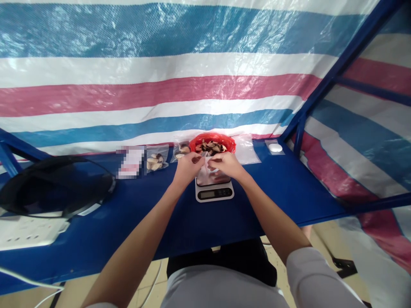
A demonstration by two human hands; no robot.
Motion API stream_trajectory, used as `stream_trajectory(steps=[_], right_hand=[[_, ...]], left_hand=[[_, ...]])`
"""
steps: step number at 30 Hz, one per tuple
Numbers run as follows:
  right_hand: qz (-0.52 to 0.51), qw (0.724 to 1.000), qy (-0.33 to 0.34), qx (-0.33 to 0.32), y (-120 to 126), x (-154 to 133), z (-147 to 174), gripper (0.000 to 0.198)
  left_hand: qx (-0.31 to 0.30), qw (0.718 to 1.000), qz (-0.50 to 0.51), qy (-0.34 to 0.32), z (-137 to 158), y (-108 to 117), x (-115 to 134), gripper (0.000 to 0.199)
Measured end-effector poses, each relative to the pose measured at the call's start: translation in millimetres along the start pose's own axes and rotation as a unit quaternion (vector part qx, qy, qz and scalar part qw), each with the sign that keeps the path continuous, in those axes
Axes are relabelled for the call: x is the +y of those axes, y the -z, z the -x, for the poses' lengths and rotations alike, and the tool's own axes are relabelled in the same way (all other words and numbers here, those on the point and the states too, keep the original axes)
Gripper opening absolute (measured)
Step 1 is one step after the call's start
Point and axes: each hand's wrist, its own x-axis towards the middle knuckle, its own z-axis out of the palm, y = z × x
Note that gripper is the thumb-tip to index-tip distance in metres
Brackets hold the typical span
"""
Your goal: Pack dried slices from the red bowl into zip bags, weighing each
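Note:
My left hand [190, 166] and my right hand [228, 164] are close together over a white digital scale [214, 194]. Thumb and fingers of each are pinched at the upper edge of a small clear plastic bag [203, 173], which hangs above or rests on the scale's shiny plate; I cannot tell which. Just behind my fingertips, a red plastic bag [231, 143] stands with its mouth open, full of brown and pale dried slices [212, 147]. Whether anything lies inside the clear bag is hard to make out.
Two clear bags with pale slices, one farther left [155, 162] and one nearer [180, 150], lie left of the red bag. Flat clear bags [248, 149] and a small packet with a white disc [275, 148] lie right. A black round object [58, 186] and power strip [30, 231] occupy the left.

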Motion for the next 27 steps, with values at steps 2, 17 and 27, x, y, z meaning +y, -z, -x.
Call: stream_trajectory(steps=[2,17,27], right_hand=[[0.008,1.000,0.006,0.005,0.3,-0.1,-1.8,0.012],[0.014,1.000,0.009,0.018,6.2,4.1,-4.0,0.013],[-0.008,0.998,0.041,0.047,0.4,6.3,-9.9,0.017]], left_hand=[[0.005,1.000,-0.020,-0.012,-3.8,-0.3,1.0,0.017],[-0.018,0.994,-0.105,-0.026,-21.3,-0.5,0.9,0.016],[-0.027,0.994,-0.106,-0.022,-22.8,-0.9,3.4,0.023]])
